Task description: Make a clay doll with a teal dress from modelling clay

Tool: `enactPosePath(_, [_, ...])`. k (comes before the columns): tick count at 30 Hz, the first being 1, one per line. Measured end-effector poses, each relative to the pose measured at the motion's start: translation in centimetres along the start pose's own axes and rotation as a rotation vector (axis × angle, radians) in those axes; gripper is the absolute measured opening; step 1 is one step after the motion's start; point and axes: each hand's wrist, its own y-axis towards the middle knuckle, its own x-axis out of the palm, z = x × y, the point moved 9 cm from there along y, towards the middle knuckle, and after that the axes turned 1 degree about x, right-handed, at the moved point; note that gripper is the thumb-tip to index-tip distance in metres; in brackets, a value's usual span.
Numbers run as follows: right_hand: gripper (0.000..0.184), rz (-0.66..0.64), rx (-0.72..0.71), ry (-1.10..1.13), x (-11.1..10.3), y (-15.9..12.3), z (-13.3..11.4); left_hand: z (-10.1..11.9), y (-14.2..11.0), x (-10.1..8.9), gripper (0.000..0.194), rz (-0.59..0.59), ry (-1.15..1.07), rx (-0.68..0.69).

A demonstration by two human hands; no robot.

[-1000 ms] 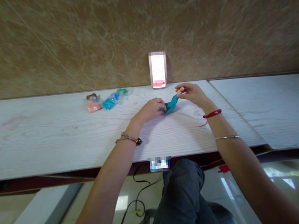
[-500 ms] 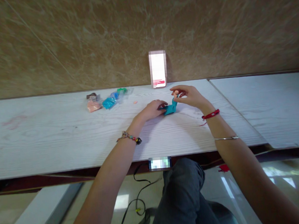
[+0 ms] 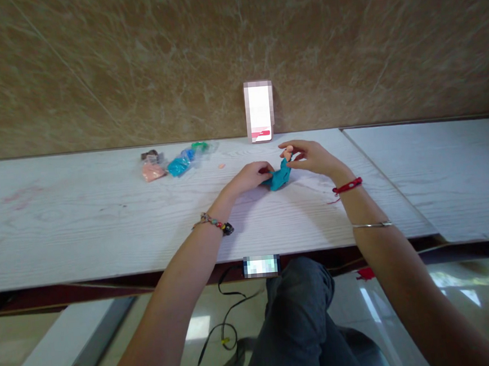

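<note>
A small teal piece of soft material [image 3: 278, 177] lies on the white wood-grain table [image 3: 104, 228], held at both ends. My left hand [image 3: 250, 177] pinches its left end with closed fingers. My right hand [image 3: 310, 157] pinches its raised right tip between thumb and forefinger. Whether the piece is paper, cloth or clay I cannot tell.
Small clear bags of coloured material [image 3: 175, 162] lie at the back left of the table. A tiny orange scrap [image 3: 221, 166] sits beside them. A phone [image 3: 259, 112] leans upright against the marbled wall. A second table panel [image 3: 438, 173] joins at the right. A cable [image 3: 225, 320] hangs below.
My right hand has moved left and closer to my left hand, so the teal piece that was stretched out is now bunched up shorter between them.
</note>
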Motion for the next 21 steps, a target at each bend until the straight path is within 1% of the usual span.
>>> enactPosePath(3, [0.052, 0.007, -0.011, 0.021, 0.1, 0.1, 0.3, -0.3, -0.2, -0.3, 0.014, 0.005, -0.048, -0.056])
enactPosePath(6, [0.05, 0.009, -0.021, 0.002, 0.2, 0.2, 0.2, -0.4, -0.5, -0.9, 0.02, 0.021, 0.123, -0.089])
enactPosePath(9, [0.048, 0.014, -0.025, -0.027, 0.2, 0.2, -0.1, -0.1, -0.6, -1.5, 0.027, 0.053, 0.29, -0.071])
enactPosePath(13, [0.055, 0.006, -0.002, -0.048, 0.1, 0.1, 0.0, -0.4, -0.5, -2.2, 0.03, 0.114, 0.433, -0.089])
enactPosePath(16, [0.062, 0.003, 0.012, -0.059, 0.0, 0.1, 0.4, -0.9, -0.4, -2.1, 0.032, 0.117, 0.474, -0.1])
enactPosePath(21, [0.066, -0.019, 0.009, 0.011, -0.1, 0.3, 1.1, -1.0, -0.5, -2.2, 0.033, 0.131, 0.472, -0.086])
